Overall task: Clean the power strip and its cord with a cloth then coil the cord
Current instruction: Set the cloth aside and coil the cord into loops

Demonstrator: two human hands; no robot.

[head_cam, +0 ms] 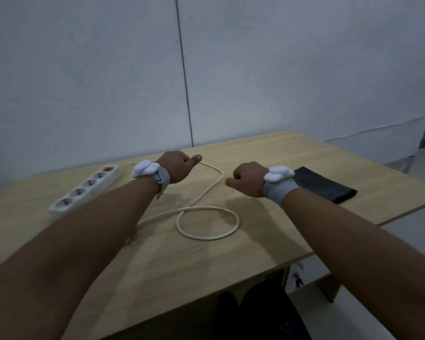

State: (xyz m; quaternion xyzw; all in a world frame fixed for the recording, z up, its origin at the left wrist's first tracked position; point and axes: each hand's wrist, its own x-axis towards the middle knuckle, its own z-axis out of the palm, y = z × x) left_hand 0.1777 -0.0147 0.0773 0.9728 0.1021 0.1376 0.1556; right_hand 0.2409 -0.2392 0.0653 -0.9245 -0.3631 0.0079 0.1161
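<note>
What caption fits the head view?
Both fists, left hand and right hand, hover over white power strip, looped cream cord, folded dark cloth.

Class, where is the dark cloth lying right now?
The dark cloth lies folded on the table, at its right side, just beyond the right hand.

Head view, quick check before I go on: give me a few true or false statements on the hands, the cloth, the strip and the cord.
1. The left hand and the right hand are both fists holding nothing. True.
2. The dark cloth is draped over the power strip. False: it lies folded on the table, beside the right wrist.
3. The cord forms a loop on the table. True.
4. The power strip is black. False: it is white with a red switch.
5. The right hand grips the cord. False: it holds nothing.
</note>
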